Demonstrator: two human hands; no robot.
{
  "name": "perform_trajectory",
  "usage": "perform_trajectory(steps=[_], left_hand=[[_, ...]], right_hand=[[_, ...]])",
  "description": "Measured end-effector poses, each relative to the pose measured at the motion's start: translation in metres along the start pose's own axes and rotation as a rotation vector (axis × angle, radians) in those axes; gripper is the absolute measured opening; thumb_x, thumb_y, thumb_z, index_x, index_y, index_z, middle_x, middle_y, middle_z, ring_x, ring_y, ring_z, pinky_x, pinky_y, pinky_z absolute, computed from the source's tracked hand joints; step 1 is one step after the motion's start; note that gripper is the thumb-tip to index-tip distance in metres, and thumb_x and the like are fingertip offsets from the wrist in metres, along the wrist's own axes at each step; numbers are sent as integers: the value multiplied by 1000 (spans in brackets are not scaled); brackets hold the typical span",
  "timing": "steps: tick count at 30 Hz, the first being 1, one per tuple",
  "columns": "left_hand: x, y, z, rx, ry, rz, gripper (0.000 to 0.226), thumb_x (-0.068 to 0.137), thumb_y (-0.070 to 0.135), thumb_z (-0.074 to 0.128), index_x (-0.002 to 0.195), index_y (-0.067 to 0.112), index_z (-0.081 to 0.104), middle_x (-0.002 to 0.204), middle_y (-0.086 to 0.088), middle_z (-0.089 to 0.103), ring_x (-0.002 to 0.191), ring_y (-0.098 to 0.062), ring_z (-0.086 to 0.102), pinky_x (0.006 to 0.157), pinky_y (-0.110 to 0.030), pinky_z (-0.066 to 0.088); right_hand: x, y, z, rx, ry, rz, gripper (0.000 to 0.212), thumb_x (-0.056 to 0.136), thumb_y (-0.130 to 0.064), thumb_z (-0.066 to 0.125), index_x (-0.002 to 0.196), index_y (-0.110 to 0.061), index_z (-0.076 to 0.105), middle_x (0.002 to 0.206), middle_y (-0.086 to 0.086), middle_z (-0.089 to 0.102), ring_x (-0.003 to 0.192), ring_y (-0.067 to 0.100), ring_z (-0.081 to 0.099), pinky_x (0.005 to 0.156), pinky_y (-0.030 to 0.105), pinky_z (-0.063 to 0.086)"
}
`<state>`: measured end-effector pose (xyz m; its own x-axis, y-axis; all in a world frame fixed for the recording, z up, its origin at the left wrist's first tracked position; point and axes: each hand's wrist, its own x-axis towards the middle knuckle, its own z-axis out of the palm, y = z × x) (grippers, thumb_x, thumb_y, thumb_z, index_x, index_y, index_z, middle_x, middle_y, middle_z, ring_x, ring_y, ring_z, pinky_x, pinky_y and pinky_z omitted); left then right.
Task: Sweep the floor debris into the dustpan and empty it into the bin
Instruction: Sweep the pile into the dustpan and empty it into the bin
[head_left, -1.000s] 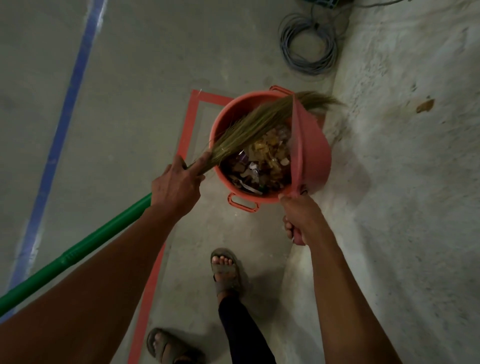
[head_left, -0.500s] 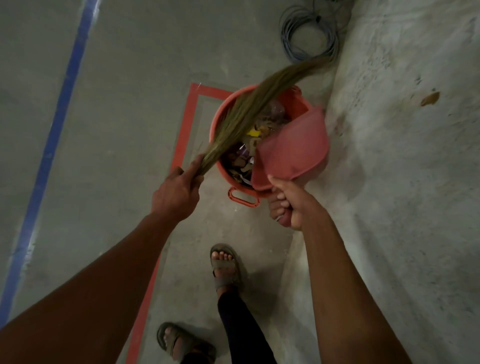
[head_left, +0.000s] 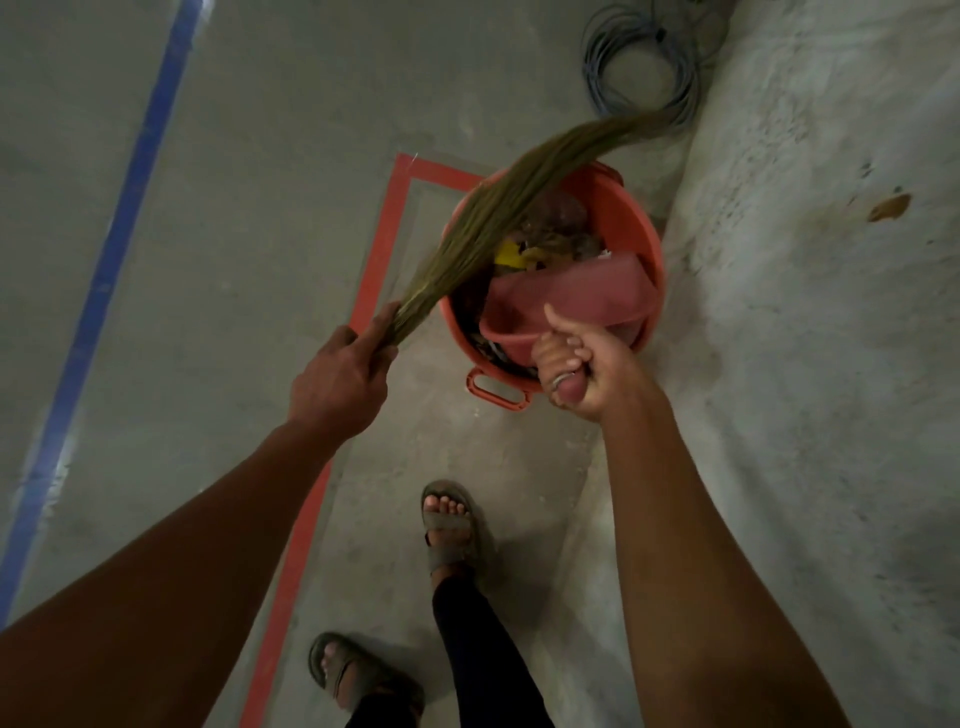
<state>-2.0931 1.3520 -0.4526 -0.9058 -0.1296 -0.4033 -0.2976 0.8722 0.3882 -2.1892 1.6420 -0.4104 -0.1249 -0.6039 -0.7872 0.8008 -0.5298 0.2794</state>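
Observation:
An orange bin (head_left: 636, 223) stands on the concrete floor, filled with mixed debris (head_left: 550, 244). My right hand (head_left: 587, 364) grips the handle of a pink dustpan (head_left: 571, 301), which sits tipped over the bin's near side. My left hand (head_left: 340, 382) grips the broom (head_left: 498, 208) at the base of its straw bristles. The bristles arch up and across the bin's left rim toward the far right. The broom's handle is hidden under my left arm.
Red tape (head_left: 384, 249) marks a rectangle on the floor around the bin. A blue line (head_left: 119, 228) runs along the left. A coil of grey cable (head_left: 641, 57) lies beyond the bin. My sandalled feet (head_left: 447, 525) stand just short of the bin.
The dustpan has swung from upright at the bin's right rim to lying over its near side. The broom bristles have lifted out of the bin and now arch above it.

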Motion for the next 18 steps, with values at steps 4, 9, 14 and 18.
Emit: perform_trajectory(steps=[4,9,14,18], left_hand=[[6,-1,0,-13,-16,8,56,106,53,36,157,56,12,101,-1,46,82,-27,55,67,-45,57],[22,0,7,14,-19,29,54,106,53,37,156,54,17,101,-2,46,85,-29,56,67,-45,55],[30,7,13,21,-25,14,54,106,52,36,156,55,16,102,0,45,87,-29,56,70,-47,56],[29,20,11,-5,-17,4,55,106,53,35,156,55,14,105,-3,48,88,-31,57,70,-48,57]], right_hand=[[9,10,-29,165,-100,71,39,96,-20,65,86,-35,30,45,-3,42,30,10,42,33,20,34],[58,-30,-32,58,67,26,45,98,-22,63,60,-20,40,43,-6,37,31,10,40,33,17,30],[78,-41,-12,121,76,-30,48,103,-22,60,60,-20,39,43,-7,36,33,8,37,32,20,32],[45,-24,-8,85,28,-38,55,102,-28,61,53,-19,39,43,-9,35,31,6,37,31,16,31]])
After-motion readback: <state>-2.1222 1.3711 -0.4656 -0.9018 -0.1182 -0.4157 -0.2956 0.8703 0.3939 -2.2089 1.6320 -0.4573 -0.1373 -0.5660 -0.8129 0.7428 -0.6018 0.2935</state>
